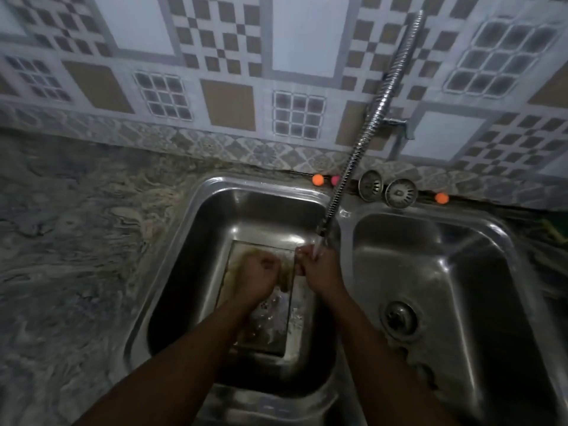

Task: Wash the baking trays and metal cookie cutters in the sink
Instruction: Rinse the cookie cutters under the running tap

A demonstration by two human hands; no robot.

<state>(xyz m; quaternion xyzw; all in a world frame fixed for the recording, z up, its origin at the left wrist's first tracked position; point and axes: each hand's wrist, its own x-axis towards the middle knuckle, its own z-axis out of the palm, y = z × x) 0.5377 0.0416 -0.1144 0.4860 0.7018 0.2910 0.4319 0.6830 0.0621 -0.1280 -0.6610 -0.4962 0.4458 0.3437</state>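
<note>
A marbled table (76, 241) lies left of a steel double sink (196, 192). In the left basin a tray (270, 330) lies flat, wet and smeared yellowish at its far end. The left hand (261, 278) is clenched over that smear; whether it grasps anything I cannot tell. Just right of it, the right hand (321, 267) has curled fingers at the tray's far right corner, under water from the tap hose (362, 139); its hold is unclear too. Two strainers (371, 185) stand on the far rim. The right basin (461, 272) shows its drain (399, 318).
</note>
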